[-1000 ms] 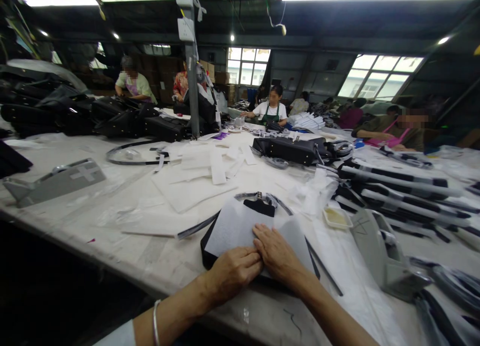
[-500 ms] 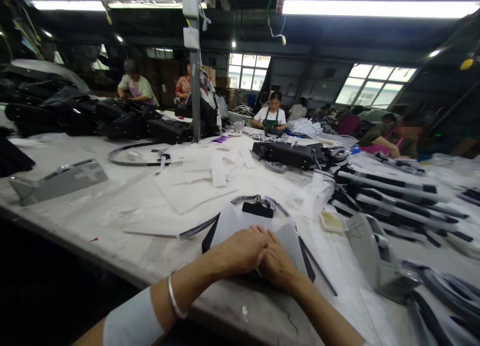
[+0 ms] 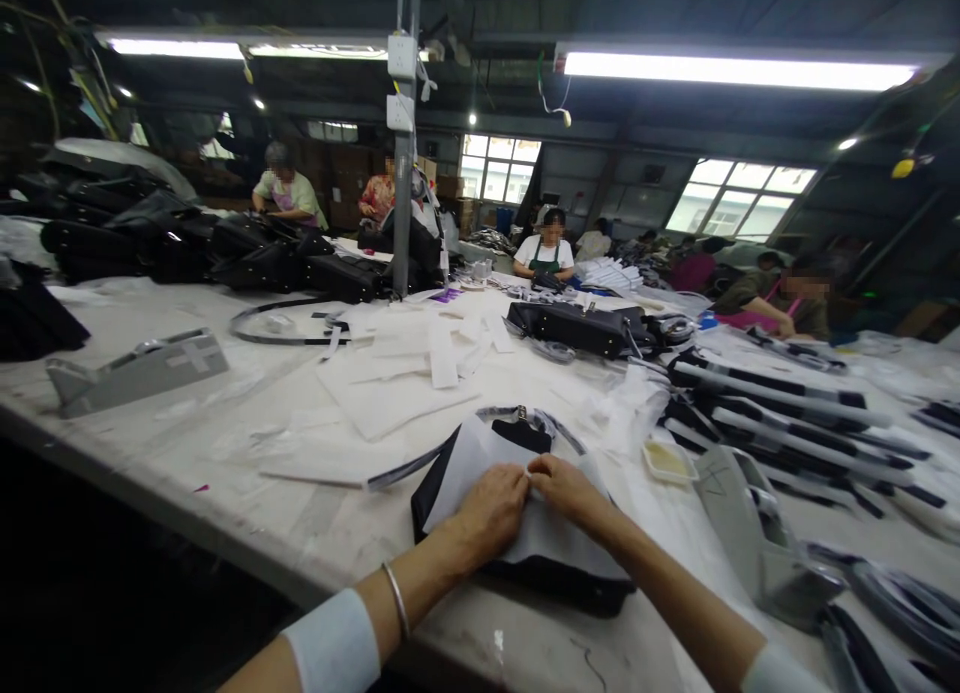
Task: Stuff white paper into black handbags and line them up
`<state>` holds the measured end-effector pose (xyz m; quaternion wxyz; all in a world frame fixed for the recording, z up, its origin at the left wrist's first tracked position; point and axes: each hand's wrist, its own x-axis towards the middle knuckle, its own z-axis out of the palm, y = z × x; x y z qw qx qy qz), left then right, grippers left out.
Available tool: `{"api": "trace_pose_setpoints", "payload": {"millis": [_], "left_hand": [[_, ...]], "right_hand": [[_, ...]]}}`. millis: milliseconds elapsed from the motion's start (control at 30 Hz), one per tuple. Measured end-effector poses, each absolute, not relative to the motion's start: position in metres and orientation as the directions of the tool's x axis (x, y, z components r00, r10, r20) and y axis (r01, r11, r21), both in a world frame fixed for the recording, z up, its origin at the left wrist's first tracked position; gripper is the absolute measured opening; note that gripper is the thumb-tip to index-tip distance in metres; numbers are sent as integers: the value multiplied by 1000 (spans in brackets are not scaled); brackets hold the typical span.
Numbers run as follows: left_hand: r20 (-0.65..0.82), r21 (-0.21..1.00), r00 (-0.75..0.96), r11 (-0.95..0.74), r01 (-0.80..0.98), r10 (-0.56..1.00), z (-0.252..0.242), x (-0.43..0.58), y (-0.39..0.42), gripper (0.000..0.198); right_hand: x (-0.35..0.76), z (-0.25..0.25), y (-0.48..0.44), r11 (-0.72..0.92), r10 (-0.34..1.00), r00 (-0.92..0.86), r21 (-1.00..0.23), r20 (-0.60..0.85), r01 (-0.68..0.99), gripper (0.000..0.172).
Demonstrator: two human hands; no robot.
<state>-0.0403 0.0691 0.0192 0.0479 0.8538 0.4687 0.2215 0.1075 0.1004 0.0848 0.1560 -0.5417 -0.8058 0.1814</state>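
Note:
A black handbag (image 3: 555, 580) lies in front of me at the table's near edge, with a white sheet of paper (image 3: 457, 463) spread over its upper face. My left hand (image 3: 491, 511) rests on the sheet, fingers bent and pinching it near the middle. Fingertip to fingertip with it, my right hand (image 3: 568, 490) also pinches the sheet, thumb and forefinger together. What exactly lies between the fingertips is small and partly hidden. Beyond the hands show the bag's black flap (image 3: 521, 435) with a metal clasp, and its plastic-wrapped handle (image 3: 409, 467).
Grey tape dispensers stand at left (image 3: 142, 368) and right (image 3: 761, 533). A shallow tray (image 3: 669, 462) sits right of the bag. Loose white papers (image 3: 442, 351), another black bag (image 3: 574, 325) and stacked wrapped black straps (image 3: 787, 403) cover the table beyond. Several co-workers sit farther back.
My hands, overlapped and pressing on the sheet before, have come apart and now pinch it with fingertips meeting. More of the bag's near edge shows. The camera view has tilted up slightly.

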Motion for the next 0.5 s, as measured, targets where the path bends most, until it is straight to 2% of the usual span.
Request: {"api": "trace_pose_setpoints", "payload": {"millis": [233, 400, 500], "left_hand": [[354, 269, 456, -556, 787, 817, 17, -42, 70, 38], [376, 308, 257, -381, 872, 890, 24, -53, 71, 21], [353, 317, 170, -288, 904, 920, 27, -60, 78, 20]], "right_hand": [[86, 77, 108, 383, 923, -372, -302, 97, 873, 27], [107, 45, 82, 404, 902, -347, -222, 255, 887, 32], [113, 35, 84, 436, 871, -367, -170, 328, 884, 28]]}}
